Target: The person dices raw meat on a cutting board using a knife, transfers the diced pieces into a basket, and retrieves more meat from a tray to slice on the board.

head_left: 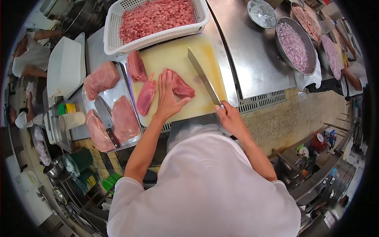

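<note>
My left hand (167,96) rests on a dark pink piece of raw meat (181,85), fingers stretched along its left side and thumb at its near end, holding it against the yellowed cutting board (197,106). In my right hand (230,117) is the handle of a large knife (203,75). Its broad blade points away from me over the board, to the right of the meat and apart from it. Two more raw meat pieces lie on the board left of my hand, one farther off (136,67) and one nearer (146,97).
A white perforated basket (158,42) of diced meat stands beyond the board. On the left, a metal tray (87,103) carries large meat slabs (102,80) and a black-handled knife (104,114). Bowls of chopped purplish pieces (292,46) stand right. Other people are at both sides.
</note>
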Action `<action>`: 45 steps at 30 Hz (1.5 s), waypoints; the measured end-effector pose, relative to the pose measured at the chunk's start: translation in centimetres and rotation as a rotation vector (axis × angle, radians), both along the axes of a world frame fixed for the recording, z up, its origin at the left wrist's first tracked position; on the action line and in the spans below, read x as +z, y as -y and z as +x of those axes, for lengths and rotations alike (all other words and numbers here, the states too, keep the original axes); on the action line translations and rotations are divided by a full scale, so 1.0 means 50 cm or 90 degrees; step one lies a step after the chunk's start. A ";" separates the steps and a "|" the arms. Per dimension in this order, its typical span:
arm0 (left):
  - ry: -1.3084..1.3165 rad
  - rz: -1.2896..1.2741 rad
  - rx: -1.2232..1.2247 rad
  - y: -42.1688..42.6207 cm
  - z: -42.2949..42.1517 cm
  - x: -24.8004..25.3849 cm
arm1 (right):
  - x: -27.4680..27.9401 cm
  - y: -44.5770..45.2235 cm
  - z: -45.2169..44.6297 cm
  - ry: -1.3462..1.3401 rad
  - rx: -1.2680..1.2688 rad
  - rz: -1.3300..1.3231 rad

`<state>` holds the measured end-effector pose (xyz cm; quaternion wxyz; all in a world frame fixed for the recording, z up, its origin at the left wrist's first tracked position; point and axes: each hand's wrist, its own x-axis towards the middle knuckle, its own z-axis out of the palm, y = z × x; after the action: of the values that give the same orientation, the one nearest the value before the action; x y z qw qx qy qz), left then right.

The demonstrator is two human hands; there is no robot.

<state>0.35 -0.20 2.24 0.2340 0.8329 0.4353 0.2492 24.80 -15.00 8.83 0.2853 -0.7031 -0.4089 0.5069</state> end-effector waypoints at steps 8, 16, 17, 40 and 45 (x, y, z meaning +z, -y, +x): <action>-0.014 -0.020 0.170 0.034 0.044 -0.089 | 0.034 -0.023 -0.045 0.095 0.150 0.065; -0.017 0.074 0.149 0.009 0.024 -0.023 | 0.150 -0.006 -0.022 0.100 0.159 -0.001; -0.048 0.070 0.159 0.001 0.031 -0.019 | 0.164 -0.006 -0.021 0.105 0.163 0.012; 0.073 0.105 0.148 0.004 0.019 -0.067 | 0.015 -0.121 -0.098 0.198 0.251 0.091; 0.138 0.108 0.155 0.000 0.022 -0.084 | 0.060 -0.177 -0.094 0.207 0.242 0.063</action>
<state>1.46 -0.20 -1.97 0.1764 0.7591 0.4828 0.3996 20.08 -6.16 11.84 0.1492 -0.6713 -0.5984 0.4110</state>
